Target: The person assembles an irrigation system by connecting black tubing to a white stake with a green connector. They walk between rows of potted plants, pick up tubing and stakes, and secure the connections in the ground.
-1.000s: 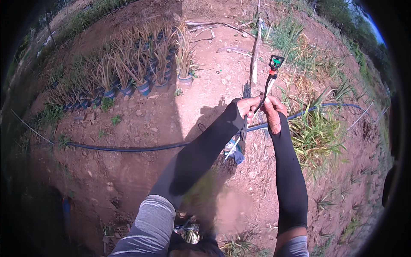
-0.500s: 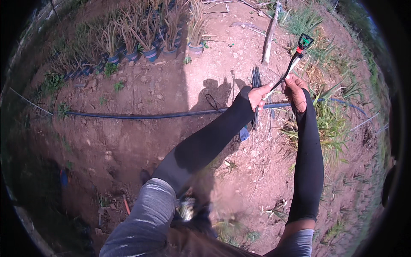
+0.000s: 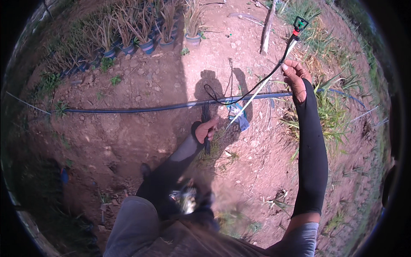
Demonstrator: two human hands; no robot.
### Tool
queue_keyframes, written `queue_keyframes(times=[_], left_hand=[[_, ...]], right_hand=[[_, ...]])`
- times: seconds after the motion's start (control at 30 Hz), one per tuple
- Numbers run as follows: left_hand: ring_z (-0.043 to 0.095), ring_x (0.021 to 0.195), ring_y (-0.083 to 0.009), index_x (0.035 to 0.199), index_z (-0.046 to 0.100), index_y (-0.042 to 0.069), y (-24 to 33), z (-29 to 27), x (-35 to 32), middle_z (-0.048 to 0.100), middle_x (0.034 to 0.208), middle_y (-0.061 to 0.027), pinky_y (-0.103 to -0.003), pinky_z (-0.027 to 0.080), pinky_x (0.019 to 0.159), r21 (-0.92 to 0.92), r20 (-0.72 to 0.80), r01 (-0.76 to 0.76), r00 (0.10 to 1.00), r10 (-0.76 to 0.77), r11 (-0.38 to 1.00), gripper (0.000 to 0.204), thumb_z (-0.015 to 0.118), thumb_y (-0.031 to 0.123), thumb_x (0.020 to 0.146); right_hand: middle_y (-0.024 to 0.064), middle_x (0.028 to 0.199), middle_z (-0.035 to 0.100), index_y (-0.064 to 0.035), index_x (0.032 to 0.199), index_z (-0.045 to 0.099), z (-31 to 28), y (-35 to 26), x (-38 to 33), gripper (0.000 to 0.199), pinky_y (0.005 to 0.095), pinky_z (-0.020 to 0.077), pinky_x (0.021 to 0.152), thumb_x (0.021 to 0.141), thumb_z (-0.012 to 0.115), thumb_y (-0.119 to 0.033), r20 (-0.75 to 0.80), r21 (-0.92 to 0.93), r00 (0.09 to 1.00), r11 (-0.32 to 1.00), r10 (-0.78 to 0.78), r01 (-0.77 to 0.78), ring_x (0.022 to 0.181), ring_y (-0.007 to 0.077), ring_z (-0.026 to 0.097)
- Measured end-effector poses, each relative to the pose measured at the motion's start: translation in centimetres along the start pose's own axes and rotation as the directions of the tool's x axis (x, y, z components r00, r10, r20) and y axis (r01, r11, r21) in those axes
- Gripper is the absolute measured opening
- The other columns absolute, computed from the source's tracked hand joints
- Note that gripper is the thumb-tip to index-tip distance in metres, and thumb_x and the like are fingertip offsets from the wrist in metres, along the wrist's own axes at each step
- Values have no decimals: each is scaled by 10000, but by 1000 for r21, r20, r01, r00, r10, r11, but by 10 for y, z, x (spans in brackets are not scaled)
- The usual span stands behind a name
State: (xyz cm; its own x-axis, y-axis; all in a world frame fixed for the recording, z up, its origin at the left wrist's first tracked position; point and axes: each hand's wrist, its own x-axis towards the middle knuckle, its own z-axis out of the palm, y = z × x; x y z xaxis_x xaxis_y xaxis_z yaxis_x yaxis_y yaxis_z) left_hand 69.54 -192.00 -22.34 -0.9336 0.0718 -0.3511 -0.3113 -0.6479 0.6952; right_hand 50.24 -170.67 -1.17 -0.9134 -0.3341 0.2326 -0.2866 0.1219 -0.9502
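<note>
The left hand [image 3: 205, 130] is wrapped around a dark upright stake [image 3: 206, 128] standing just below the black irrigation hose [image 3: 141, 109] that runs across the dirt. A crumpled blue-and-white bag [image 3: 239, 115] (no label readable) lies by the hose. The right hand [image 3: 295, 77] pinches a thin white rod [image 3: 261, 88] between fingers and thumb, its red-and-green sprinkler head [image 3: 299, 25] above the fingertips.

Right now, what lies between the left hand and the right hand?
In the head view, a white stake and thin black tube slant from near the left hand to the right hand, over the black hose and bare soil.
</note>
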Motion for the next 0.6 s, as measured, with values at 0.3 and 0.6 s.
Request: queue_keyframes(times=[0.3,0.6], left_hand=[[345,362,-75,733,523,127,38,6,-19,390,450,37,-229,265,388,332,-7,-254,962,272,908,252,582,313,892],[608,817,-142,1011,637,-23,120,145,49,662,864,-115,-292,472,736,550,249,-692,670,699,467,258,612,175,847]], right_hand=[[2,888,636,-44,1000,632,4,7,2,194,214,438,750,811,676,-58,-50,-103,985,982,-162,156,800,80,561],[73,863,651,-11,988,655,8,-6,-8,259,271,457,746,809,697,-193,-67,-334,968,920,-241,206,802,122,587]])
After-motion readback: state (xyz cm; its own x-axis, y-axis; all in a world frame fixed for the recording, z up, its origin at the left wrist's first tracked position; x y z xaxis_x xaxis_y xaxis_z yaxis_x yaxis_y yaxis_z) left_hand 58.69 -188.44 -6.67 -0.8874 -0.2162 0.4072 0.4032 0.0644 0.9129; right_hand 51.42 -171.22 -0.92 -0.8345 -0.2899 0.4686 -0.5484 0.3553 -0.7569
